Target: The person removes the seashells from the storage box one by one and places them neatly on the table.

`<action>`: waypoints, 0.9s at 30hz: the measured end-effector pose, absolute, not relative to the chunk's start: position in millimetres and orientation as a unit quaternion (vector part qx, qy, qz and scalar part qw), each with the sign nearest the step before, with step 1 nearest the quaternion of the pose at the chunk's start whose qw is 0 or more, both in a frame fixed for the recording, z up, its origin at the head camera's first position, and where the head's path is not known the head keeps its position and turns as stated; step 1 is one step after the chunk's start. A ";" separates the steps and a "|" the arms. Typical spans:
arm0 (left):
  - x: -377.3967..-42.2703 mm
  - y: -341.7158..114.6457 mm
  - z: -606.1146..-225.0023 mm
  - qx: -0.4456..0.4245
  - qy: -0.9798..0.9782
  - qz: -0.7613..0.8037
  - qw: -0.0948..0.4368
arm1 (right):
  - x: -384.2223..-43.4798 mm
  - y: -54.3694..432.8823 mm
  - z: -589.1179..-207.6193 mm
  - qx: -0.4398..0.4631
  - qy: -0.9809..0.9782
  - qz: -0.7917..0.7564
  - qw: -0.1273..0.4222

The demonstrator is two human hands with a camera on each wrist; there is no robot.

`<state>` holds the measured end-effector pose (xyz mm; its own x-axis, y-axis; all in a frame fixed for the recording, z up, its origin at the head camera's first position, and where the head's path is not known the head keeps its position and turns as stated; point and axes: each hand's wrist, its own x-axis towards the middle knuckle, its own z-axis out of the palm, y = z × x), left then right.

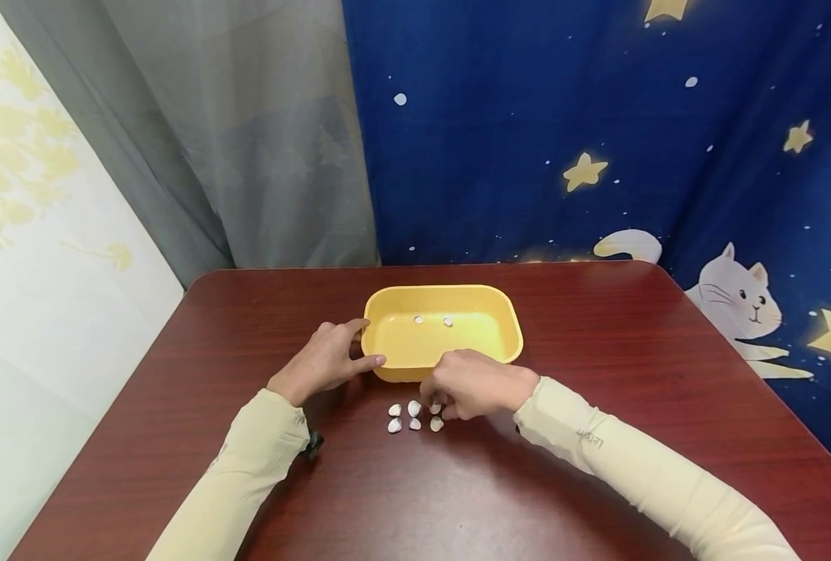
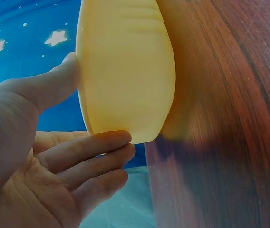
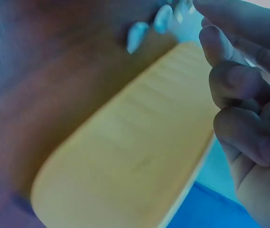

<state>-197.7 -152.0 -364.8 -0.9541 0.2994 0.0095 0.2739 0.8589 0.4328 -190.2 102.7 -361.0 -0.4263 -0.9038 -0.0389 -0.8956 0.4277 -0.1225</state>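
A yellow plastic basin (image 1: 443, 374) stands on the table. At its left end my left hand (image 1: 324, 358) holds the rim, thumb over the near corner and fingers along the outer wall. In the left wrist view the fingers (image 2: 97, 147) rest against the basin's side. My right hand (image 1: 474, 383) is in front of the basin, fingertips pointing down around a small white seashell (image 1: 435, 408) that they partly hide. Beside it more white seashells (image 1: 395, 425) lie in two short rows. Inside the basin are two seashells (image 1: 448, 321). In the right wrist view the right hand's fingers (image 3: 244, 128) are curled and blurred.
The dark red wooden table (image 1: 597, 327) has rounded back corners. Behind it hang a grey curtain (image 1: 282, 156) and a blue curtain (image 1: 471, 140) with stars and a cat. A pale wall (image 1: 51, 257) with yellow flowers borders the left side.
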 end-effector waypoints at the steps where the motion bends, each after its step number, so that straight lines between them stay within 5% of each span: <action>1: -197.7 -152.0 -364.8 0.149 0.963 0.220 0.028 | -192.1 102.7 -357.7 -0.533 0.844 -0.043 0.051; 15: -199.2 -154.3 -366.0 0.155 0.963 0.218 0.023 | -240.5 89.2 -303.9 -0.514 0.858 0.002 0.016; 27: -197.2 -153.6 -364.4 0.144 0.966 0.214 0.027 | -293.1 73.8 -317.1 -0.449 0.892 0.010 0.048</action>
<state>-197.2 -153.6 -364.4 -0.9568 0.2907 0.0087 0.2672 0.8668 0.4211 -293.1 73.8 -317.1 -0.5930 -0.7997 -0.0939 -0.8016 0.5973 -0.0250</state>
